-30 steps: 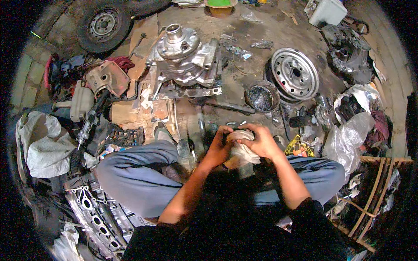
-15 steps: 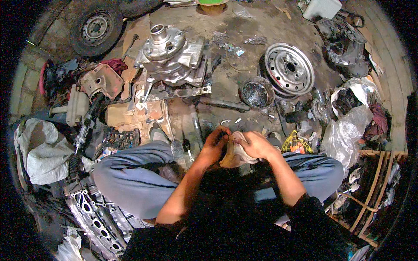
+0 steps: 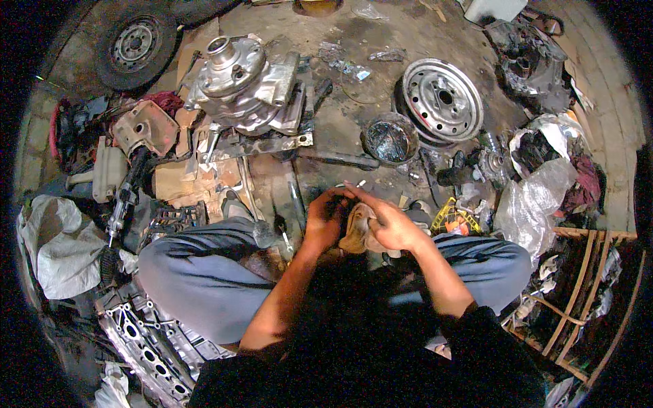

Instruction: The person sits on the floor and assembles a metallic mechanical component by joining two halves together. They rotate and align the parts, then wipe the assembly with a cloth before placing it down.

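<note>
My right hand (image 3: 396, 226) is closed on a bunched rag (image 3: 355, 232), pale with yellowish-brown stains, over the gap between my bent legs. My left hand (image 3: 327, 213) meets it from the left, its fingers curled and the tips touching the right hand's fingers. What those left fingers hold, if anything, is lost in the dark hollow between the hands. Beyond my hands, a large metal gear housing (image 3: 235, 85) with a round neck stands on a flat plate. A dark pipe (image 3: 340, 159) lies on the floor between housing and hands.
A steel wheel rim (image 3: 443, 99) lies beside a round pan (image 3: 390, 139) of dark liquid. To my left are a cylinder head (image 3: 146, 353), a white sack (image 3: 62, 245) and a tyre (image 3: 135, 47). Plastic bags (image 3: 537, 200) and a wooden rack (image 3: 575, 299) stand at the right.
My hands have come closer together, the left fingers now reaching the right hand's fingertips. The rag is bunched more tightly. The whole view has shifted slightly.
</note>
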`<state>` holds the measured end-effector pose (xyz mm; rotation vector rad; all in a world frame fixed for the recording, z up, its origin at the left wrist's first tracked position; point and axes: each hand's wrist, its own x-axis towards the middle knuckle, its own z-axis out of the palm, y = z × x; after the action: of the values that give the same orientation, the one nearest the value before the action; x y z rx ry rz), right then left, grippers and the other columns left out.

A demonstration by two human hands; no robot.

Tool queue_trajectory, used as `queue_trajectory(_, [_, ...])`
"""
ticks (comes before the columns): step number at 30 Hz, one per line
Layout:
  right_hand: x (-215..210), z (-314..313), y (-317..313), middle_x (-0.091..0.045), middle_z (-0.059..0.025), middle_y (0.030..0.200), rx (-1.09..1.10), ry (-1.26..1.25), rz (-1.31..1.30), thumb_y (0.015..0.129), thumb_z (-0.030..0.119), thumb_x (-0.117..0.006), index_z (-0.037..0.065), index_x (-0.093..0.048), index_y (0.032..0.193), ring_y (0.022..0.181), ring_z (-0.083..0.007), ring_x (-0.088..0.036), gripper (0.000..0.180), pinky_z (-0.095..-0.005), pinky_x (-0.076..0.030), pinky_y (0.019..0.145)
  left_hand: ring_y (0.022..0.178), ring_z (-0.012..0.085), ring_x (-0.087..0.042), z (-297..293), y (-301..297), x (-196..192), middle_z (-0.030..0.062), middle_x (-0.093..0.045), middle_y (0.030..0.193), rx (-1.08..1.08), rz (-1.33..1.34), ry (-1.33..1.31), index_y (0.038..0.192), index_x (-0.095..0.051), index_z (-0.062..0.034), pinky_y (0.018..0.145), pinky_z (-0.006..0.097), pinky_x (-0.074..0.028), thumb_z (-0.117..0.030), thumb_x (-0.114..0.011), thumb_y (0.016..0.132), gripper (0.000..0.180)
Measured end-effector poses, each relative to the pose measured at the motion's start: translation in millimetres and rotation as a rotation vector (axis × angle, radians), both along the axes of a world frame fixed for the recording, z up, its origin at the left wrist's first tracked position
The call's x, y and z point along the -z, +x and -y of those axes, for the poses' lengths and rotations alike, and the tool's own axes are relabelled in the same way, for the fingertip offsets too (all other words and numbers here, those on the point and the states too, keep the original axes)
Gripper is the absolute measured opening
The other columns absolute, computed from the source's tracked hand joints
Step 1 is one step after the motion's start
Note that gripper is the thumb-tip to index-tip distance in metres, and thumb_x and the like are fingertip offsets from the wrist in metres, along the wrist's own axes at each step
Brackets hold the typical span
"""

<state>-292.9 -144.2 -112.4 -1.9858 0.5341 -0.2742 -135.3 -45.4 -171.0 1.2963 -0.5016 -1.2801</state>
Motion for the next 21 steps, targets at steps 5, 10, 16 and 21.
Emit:
queue_trajectory(5, [44,5,-2,-0.054,-0.0214,0.139,0.235,0.134,-0.163,0.082,0.01,-0.061,0.01,-0.039,0.148,0.129,-0.0377,-0.052,0.069,-0.0412,-0.041,0.109,0.109,0.0238,-0.061,13,6,40,0.01,-0.065,0.116,0.038,0.24,-0.222,0.111,-0.062,-0.0046,0.098,0.038,-0.047,0.003,-0.054,0.088,0.026])
queue_trajectory(10, [87,37,-13,-0.05,-0.0206,0.143,-0.006,0.172,-0.591,0.085,0.017,-0.062,0.008,-0.039,0.148,0.132,-0.0361,-0.049,0.068,-0.0389,-0.038,0.11,0.119,0.0265,-0.058,12,6,79,0.0155,-0.061,0.126,0.198,0.497,-0.12,0.115,-0.061,-0.0031,0.104,0.037,-0.043,0.009,-0.053,0.076,0.041])
queue_trajectory(16, [174,92,-35,-0.065,-0.0207,0.121,0.473,-0.003,-0.606,0.086,0.023,-0.065,0.007,-0.067,0.116,0.112,-0.0425,-0.06,0.035,-0.0441,-0.049,0.096,0.111,0.0275,-0.063,4,18,117,0.0148,-0.066,0.119,0.282,0.635,0.349,0.123,-0.061,-0.0054,0.095,0.039,-0.049,-0.01,-0.073,0.082,0.043])
queue_trajectory(21, [171,138,-12,-0.067,-0.0211,0.112,0.741,-0.362,-0.716,0.084,0.025,-0.068,0.005,-0.069,0.107,0.114,-0.0418,-0.058,0.03,-0.0491,-0.044,0.1,0.109,0.0226,-0.063,37,28,96,0.0095,-0.066,0.121,0.128,0.199,0.047,0.125,-0.061,-0.007,0.097,0.034,-0.048,-0.004,-0.065,0.089,0.036])
